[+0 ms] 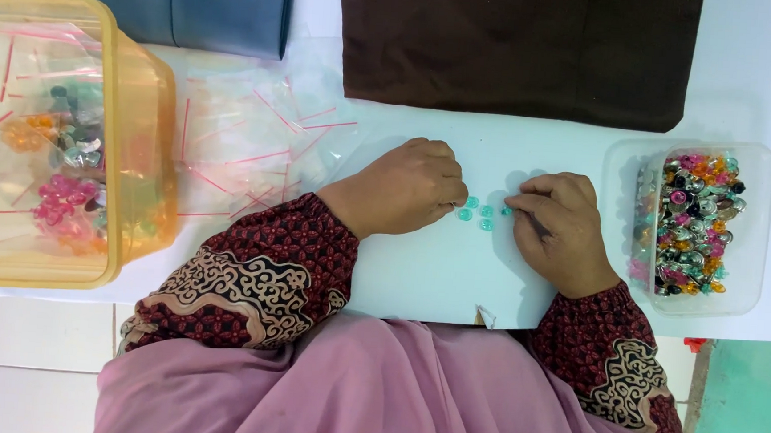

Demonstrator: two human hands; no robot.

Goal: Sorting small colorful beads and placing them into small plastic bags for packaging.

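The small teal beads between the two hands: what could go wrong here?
The teal beads lie loose on the smooth white table, so a nudge from the left hand or right hand might roll them off the near edge. The sleeve could also sweep the loose plastic bags.

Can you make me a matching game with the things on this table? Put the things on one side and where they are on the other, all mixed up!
Things:
1. teal beads
2. clear tub of mixed beads
3. orange bin
4. brown cloth

Places:
A. far left of the table
B. top middle, folded flat
C. between the left hand and the right hand
D. far right of the table

Pairs: 1-C, 2-D, 3-A, 4-B
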